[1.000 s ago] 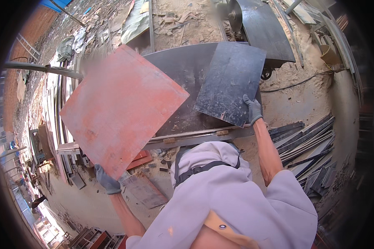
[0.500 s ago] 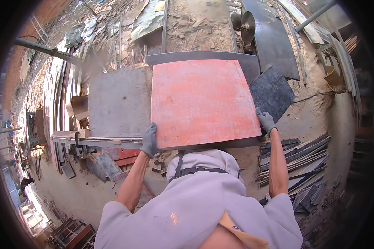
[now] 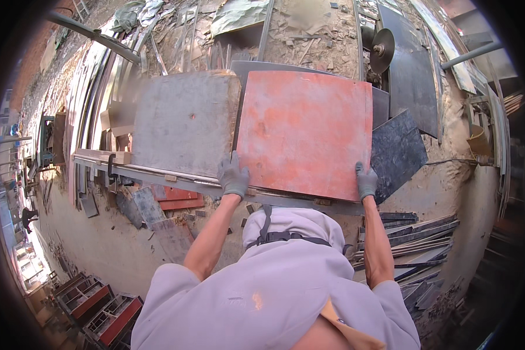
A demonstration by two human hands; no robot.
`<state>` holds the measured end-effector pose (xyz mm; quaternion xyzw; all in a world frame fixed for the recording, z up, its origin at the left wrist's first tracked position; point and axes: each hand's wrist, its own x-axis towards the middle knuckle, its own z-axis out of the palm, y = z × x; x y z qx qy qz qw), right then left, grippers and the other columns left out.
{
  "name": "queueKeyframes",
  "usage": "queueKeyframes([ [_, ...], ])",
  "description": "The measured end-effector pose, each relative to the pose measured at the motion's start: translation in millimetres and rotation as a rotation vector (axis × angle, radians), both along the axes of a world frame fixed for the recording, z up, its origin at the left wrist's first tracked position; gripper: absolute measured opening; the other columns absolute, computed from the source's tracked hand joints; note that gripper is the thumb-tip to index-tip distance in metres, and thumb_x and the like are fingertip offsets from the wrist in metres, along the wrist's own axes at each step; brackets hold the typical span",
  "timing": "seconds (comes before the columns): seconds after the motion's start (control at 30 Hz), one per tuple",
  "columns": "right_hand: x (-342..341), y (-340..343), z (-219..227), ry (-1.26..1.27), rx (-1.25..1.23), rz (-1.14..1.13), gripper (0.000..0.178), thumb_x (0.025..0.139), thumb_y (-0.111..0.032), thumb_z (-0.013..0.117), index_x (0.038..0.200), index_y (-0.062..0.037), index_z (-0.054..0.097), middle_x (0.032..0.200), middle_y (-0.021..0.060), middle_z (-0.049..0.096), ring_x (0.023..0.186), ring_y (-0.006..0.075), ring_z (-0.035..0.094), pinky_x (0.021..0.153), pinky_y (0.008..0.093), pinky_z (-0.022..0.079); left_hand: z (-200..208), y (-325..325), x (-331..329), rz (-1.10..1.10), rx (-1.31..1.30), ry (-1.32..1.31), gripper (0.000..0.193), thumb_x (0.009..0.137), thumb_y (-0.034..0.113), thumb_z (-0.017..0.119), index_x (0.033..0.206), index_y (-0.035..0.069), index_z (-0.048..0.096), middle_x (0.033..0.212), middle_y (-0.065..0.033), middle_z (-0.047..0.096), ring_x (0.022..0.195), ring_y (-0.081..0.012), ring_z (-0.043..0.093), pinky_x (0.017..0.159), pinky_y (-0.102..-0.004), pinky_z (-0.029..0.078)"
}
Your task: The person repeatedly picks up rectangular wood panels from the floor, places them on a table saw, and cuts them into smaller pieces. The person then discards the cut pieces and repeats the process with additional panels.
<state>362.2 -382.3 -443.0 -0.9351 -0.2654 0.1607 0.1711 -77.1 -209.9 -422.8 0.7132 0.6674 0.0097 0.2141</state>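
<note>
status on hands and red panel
Left hand at near-left corner of red panel, right hand at near-right. Grey board close on left. Dark panel juts past right edge.

The board (image 3: 306, 134) is red with pale blotches, the 2 gloves (image 3: 233, 178) grey.

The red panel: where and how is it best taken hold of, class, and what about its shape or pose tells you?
Probably by its left and right edges near the lower corners, one hand at each, coming from the person's side. The red panel is broad, flat and roughly square, with one edge facing the person; the left hand and right hand are at those corners.
</note>
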Motion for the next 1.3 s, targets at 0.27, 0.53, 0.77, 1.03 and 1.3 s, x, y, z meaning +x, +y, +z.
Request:
queueKeyframes([
  [0.27, -13.4, 1.8, 1.7, 0.162, -0.104, 0.133, 0.073, 0.092, -0.072, 0.061, 0.101, -0.001, 0.07, 0.103, 0.0323, 0.071, 0.102, 0.0518, 0.068, 0.085, 0.0568, 0.053, -37.8, -17.4, -4.9, -0.2, -0.043, 0.071, 0.086, 0.095, 0.049, 0.063, 0.157, -0.006, 0.038, 0.167, -0.0285, 0.031, 0.156, -0.0459, 0.025, 0.13, -0.0473, 0.019],
  [0.53, 27.1, 19.7, 70.0, 0.143, -0.435, 0.432, 0.067, 0.093, -0.062, 0.058, 0.114, -0.0013, 0.076, 0.107, 0.0274, 0.075, 0.105, 0.0442, 0.073, 0.096, 0.0512, 0.055, -37.1, -22.1, 35.5, -0.212, -0.155, 0.343, 0.117, 0.088, 0.076, 0.06, 0.154, -0.016, 0.034, 0.164, -0.0338, 0.032, 0.156, -0.046, 0.025, 0.13, -0.0491, 0.015],
  [0.77, 247.7, -65.0, 10.0, 0.245, 0.053, -0.568, 0.094, 0.084, -0.061, 0.078, 0.141, 0.0061, 0.047, 0.137, 0.0256, 0.06, 0.121, 0.0379, 0.063, 0.096, 0.0519, 0.053, -3.5, -28.2, 85.2, -0.086, -0.318, 0.503, 0.103, 0.087, 0.064, 0.069, 0.15, -0.012, 0.043, 0.156, -0.0313, 0.045, 0.15, -0.043, 0.038, 0.126, -0.0479, 0.025],
  [1.03, 297.3, -98.7, 4.7, 0.967, 0.978, -0.717, 0.026, 0.085, -0.017, 0.09, 0.1, -0.0058, 0.072, 0.089, 0.0052, 0.075, 0.069, 0.0205, 0.071, 0.062, 0.0362, 0.061, 26.0, -129.1, 228.8, 0.014, -0.271, -0.255, 0.096, 0.088, 0.053, 0.078, 0.152, -0.009, 0.042, 0.15, -0.0311, 0.053, 0.135, -0.0416, 0.058, 0.111, -0.0459, 0.048],
  [1.3, 259.6, -194.5, 90.4, 1.482, 1.386, -0.497, 0.046, 0.1, -0.031, 0.072, 0.134, -0.001, 0.066, 0.137, 0.013, 0.069, 0.126, 0.0274, 0.065, 0.114, 0.0482, 0.049, 145.4, -224.1, 439.8, -0.102, -0.685, -1.247, 0.051, 0.094, 0.031, 0.083, 0.132, 0.004, 0.062, 0.11, -0.002, 0.068, 0.097, -0.0123, 0.062, 0.088, -0.0292, 0.052],
])
